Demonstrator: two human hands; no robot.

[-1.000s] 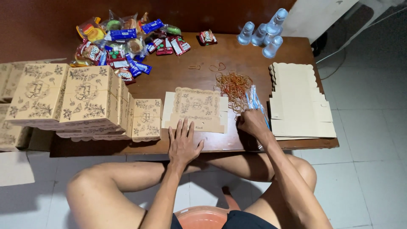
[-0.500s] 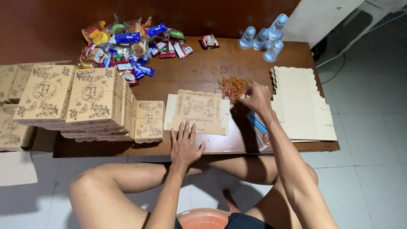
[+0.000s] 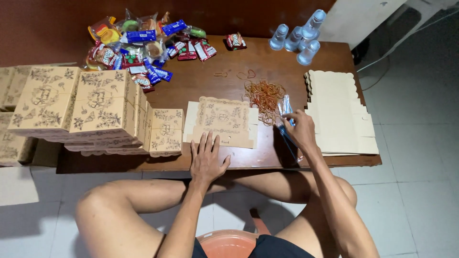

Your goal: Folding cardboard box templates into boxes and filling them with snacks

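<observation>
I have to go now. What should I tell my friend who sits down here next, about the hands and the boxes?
Left hand lies flat on the table edge, fingertips touching the flat printed box sheet.
Right hand is beside the rubber band pile, over a clear plastic bag; whether it grips anything is unclear.
Done: folded boxes stacked at left.
Left: blank flat sheets at right, snacks at the back.

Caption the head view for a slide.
Left hand rests on flat printed box; right hand beside rubber bands.
</observation>
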